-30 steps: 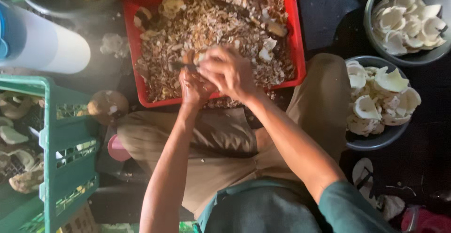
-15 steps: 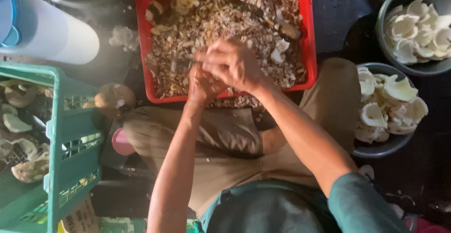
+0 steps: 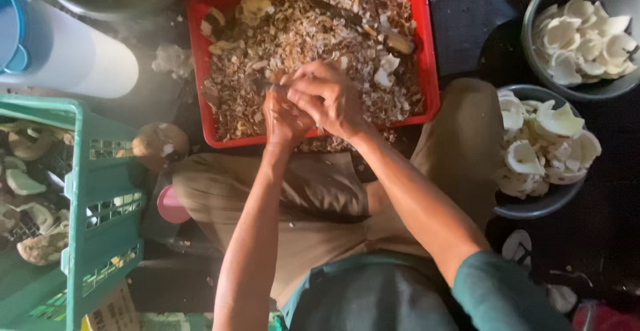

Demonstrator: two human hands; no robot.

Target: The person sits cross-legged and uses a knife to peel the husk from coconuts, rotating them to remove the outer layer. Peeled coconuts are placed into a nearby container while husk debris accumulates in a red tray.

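Both my hands are pressed together over the near part of a red plastic tray that is full of brown peelings and pale scraps. My left hand is curled around a small pale-brown coconut piece, of which only a tip shows. My right hand lies over the left with its fingers closed on the same piece. Whether a tool is in the grip is hidden by the fingers.
Two grey bowls of white coconut pieces stand at the right. A green crate with unpeeled pieces is at the left, a white cylinder beyond it. A brown coconut piece and a pink cup sit by my knee.
My hands stay clasped over the tray and shift only slightly, the fingers working on the piece. The view has drifted a little.
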